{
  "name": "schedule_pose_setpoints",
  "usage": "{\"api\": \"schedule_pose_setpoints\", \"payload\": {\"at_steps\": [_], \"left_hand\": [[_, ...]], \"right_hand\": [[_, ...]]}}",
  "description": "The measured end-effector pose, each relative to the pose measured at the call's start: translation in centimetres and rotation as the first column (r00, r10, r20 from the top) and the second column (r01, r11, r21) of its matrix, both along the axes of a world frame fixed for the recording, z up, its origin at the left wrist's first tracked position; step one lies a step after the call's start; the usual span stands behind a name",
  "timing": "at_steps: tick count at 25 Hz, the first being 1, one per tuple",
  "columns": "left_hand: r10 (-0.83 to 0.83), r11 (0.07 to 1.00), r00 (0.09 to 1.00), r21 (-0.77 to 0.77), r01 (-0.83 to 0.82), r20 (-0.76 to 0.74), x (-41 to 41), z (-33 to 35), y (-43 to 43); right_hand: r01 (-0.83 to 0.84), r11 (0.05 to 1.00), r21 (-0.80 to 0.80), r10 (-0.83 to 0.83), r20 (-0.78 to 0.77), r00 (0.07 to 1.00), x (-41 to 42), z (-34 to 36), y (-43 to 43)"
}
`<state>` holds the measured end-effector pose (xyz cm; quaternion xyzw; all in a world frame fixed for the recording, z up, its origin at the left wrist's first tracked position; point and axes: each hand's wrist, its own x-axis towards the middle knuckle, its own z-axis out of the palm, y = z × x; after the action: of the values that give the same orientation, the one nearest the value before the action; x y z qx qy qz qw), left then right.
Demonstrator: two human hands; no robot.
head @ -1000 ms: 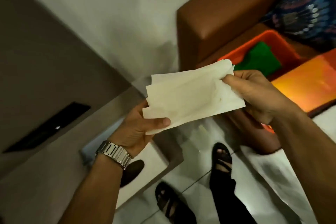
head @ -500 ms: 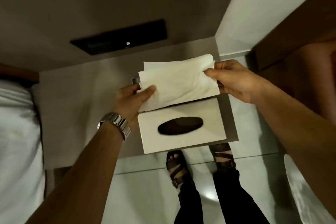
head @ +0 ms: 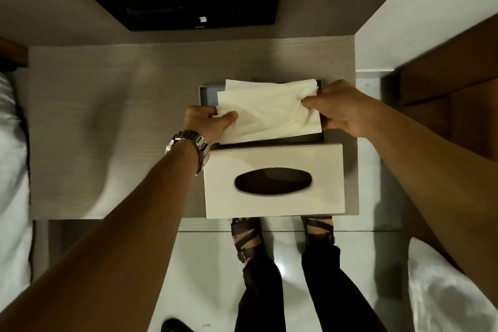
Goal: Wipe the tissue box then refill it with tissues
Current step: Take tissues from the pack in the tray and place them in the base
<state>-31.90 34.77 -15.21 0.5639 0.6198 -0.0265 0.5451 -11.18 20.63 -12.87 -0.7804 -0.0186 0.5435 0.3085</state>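
A stack of white tissues [head: 269, 113] is held flat between both hands just above the dark open base tray [head: 207, 93] of the tissue box. My left hand [head: 207, 122] pinches the stack's left edge, a metal watch on its wrist. My right hand [head: 342, 108] pinches the right edge. The white box cover [head: 275, 159] with a dark oval slot lies on the bedside table, right in front of the tray and touching it. Most of the tray is hidden under the tissues.
The grey wooden bedside table [head: 107, 129] carries both box parts near its right front corner. A black panel [head: 188, 5] sits on the wall behind. White bedding [head: 10, 170] lies left and lower right. My sandalled feet [head: 245, 237] stand on the glossy floor below.
The view swung from the orange sofa area to the bedside table. Both hands carried the tissue stack down and forward, now low over the open tray behind the cover.
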Motion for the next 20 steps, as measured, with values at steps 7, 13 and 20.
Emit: {"api": "schedule_pose_setpoints", "payload": {"at_steps": [7,13,20], "left_hand": [[0.037,0.996,0.982,0.091,-0.020,-0.185,-1.4,0.5,1.0],[0.025,0.992,0.996,0.125,-0.014,-0.086,-2.2,2.2,1.2],[0.082,0.961,0.994,0.270,-0.060,-0.070,0.6,2.5,1.1]], "right_hand": [[-0.136,0.991,-0.005,0.131,0.300,0.945,-0.9,-0.3,0.3],[-0.198,0.980,0.029,0.176,0.343,0.923,-0.8,-0.3,0.0],[-0.191,0.982,0.012,0.172,0.377,0.910,-0.9,-0.5,-0.1]]}}
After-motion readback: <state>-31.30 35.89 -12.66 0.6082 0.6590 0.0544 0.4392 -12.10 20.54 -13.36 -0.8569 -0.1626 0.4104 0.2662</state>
